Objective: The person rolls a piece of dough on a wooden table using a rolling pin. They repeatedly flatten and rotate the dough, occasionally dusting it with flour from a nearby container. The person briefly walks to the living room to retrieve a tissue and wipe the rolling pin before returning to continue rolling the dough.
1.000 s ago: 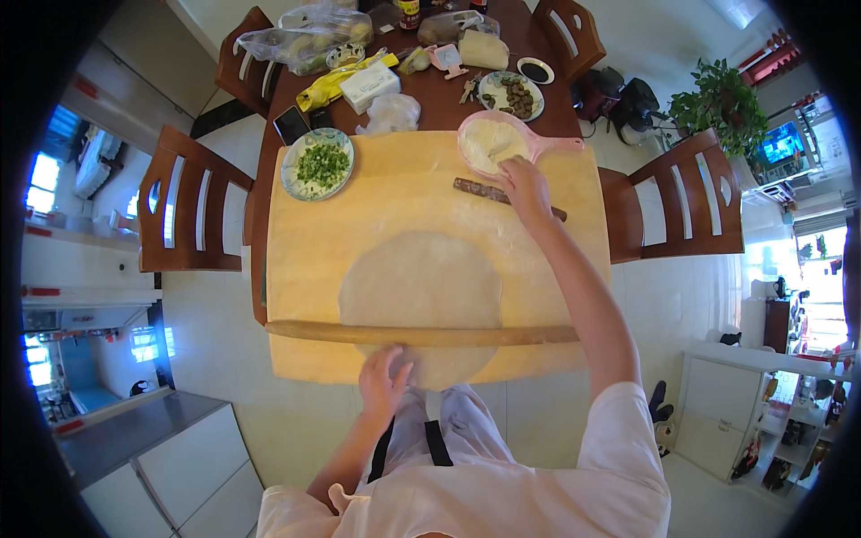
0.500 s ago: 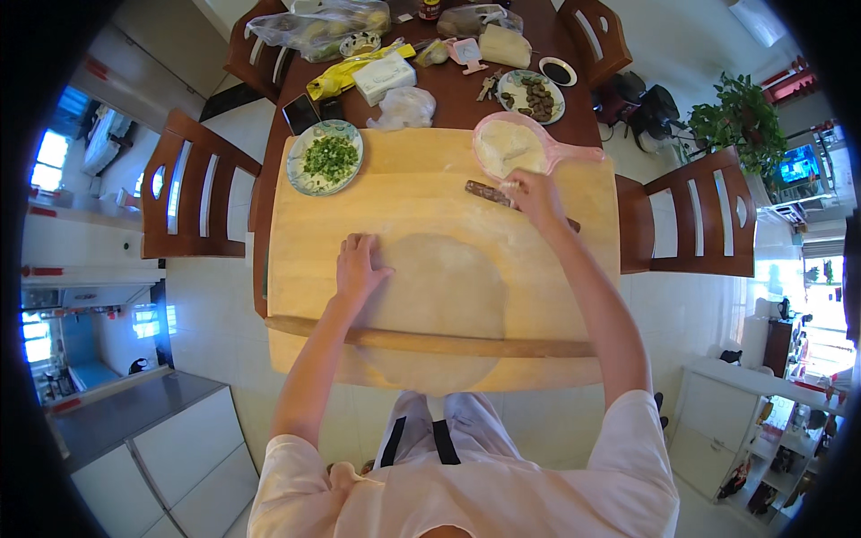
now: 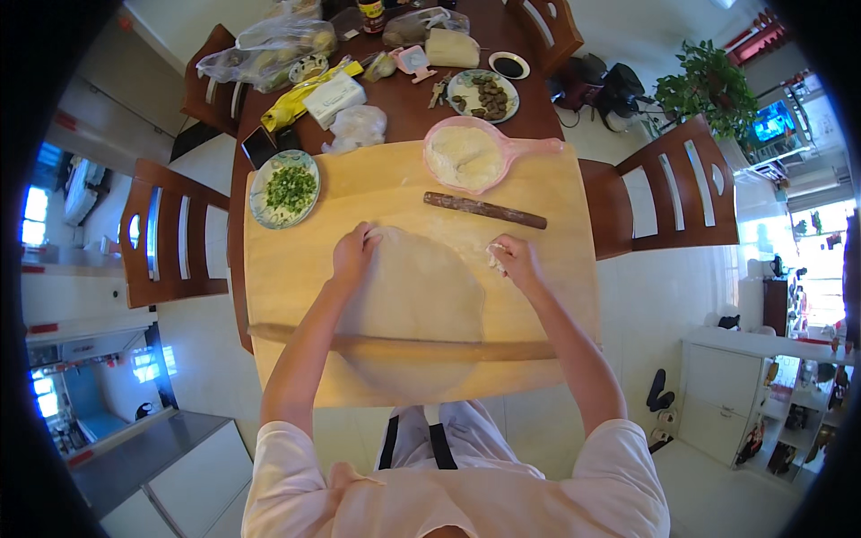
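A large thin round dough sheet (image 3: 417, 282) lies on the wooden board (image 3: 565, 278). My left hand (image 3: 352, 255) pinches the sheet's far left edge between thumb and fingers. To the right of the sheet, my right hand (image 3: 518, 260) is closed on a clump of white flour, which shows at its fingertips just above the board. A long wooden rolling pin (image 3: 413, 350) rests across the near part of the dough, and some of the sheet extends past it toward me. Beyond my right hand lies a short dark rolling pin (image 3: 484, 210). Flour fills a pink handled scoop (image 3: 511, 148).
A plate of chopped green onion (image 3: 290, 188) sits at the board's far left corner. Behind the board are a tissue pack (image 3: 334, 99), plastic bags (image 3: 357, 127), a plate of brown pieces (image 3: 484, 94) and a small dark-filled dish (image 3: 509, 65). Chairs (image 3: 659, 193) flank the table.
My right hand has left the scoop and come nearer, carrying flour to beside the dough. My left hand now grips the sheet's edge instead of lying on it. The view has shifted.
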{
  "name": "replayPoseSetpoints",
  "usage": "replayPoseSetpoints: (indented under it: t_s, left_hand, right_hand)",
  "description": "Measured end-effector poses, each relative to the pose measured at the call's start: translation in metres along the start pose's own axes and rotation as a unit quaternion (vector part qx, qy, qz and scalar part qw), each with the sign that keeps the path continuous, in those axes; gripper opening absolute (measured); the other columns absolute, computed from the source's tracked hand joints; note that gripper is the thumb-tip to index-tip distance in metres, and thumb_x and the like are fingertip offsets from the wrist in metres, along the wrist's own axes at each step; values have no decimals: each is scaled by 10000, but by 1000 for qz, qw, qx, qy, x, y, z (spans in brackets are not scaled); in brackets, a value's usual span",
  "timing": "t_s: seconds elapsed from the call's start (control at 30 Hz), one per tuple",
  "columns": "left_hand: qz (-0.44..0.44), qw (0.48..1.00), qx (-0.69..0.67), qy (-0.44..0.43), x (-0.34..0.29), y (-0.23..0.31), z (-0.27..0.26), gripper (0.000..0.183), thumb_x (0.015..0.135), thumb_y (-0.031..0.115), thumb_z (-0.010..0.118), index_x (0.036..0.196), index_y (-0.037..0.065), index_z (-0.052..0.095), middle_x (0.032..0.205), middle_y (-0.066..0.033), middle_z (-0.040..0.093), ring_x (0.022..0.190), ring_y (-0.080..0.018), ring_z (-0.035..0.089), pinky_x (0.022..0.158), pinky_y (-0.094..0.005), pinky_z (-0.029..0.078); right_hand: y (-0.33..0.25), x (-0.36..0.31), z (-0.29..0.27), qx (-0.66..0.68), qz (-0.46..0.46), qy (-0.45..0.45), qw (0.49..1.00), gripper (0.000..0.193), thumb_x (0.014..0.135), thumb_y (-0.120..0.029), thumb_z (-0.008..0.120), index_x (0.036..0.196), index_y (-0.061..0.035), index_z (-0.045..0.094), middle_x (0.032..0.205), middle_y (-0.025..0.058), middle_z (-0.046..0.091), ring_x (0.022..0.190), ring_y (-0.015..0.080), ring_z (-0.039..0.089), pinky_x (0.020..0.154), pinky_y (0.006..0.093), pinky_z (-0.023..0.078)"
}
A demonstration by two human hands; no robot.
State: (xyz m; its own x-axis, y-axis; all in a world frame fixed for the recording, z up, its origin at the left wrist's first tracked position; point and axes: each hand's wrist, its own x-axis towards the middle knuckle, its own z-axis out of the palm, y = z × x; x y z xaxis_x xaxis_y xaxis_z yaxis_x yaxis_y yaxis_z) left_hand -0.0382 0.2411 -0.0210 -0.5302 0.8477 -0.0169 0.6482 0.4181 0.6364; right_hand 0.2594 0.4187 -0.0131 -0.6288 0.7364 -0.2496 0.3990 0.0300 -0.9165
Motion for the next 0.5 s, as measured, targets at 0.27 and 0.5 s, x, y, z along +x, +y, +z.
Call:
replayPoseSetpoints:
  t_s: [0.27, 0.5]
  left_hand:
    - [281, 945, 128, -108, -108, 49, 3, 436, 765, 308, 721, 1090, 41, 604, 1143, -124, 596, 1079, -332, 548, 976, -491, 414]
    - [183, 970, 142, -75, -161, 31, -18, 456, 652, 172, 794, 1058, 67, 614, 1092, -106, 579, 1045, -315, 553, 934, -466, 439]
  right_hand:
    - [-21, -38, -9, 29, 41, 43, 998, 140, 942, -116, 582, 898, -10, 662, 646, 31, 629, 476, 78, 524, 423, 230, 410]
    - [-27, -68, 67, -79, -119, 8, 990, 86, 906, -77, 568, 930, -61, 650, 689, 121, 604, 586, 200, 583, 533, 351, 450]
